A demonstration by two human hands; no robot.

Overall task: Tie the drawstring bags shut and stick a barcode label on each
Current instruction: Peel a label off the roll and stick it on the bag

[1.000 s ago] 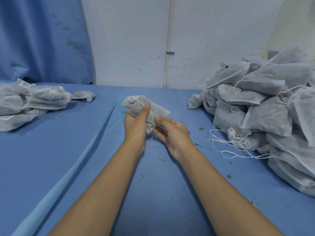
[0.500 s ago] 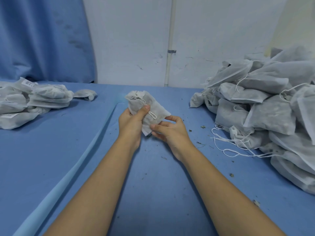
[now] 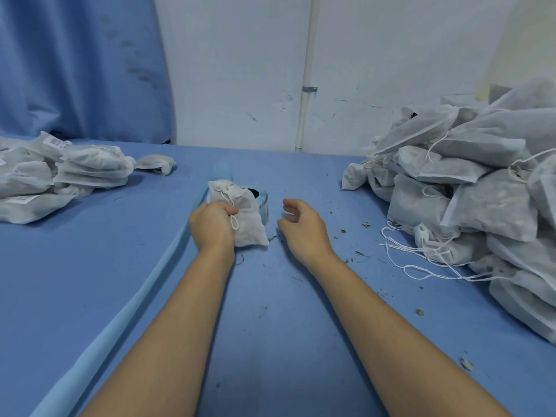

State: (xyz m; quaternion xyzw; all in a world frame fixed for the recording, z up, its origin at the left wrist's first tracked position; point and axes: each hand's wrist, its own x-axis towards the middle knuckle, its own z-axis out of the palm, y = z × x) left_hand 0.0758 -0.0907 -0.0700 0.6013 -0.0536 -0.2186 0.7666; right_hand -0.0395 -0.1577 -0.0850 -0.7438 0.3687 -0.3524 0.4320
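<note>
I see the left hand (image 3: 212, 228) gripping the small white bag (image 3: 251, 231), fingers curled round its neck; right hand (image 3: 302, 230) hovers just beside it, fingers loosely curled, empty.

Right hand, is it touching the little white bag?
Apart. The head view shows a strip of blue table between the right hand and the bag.
</note>
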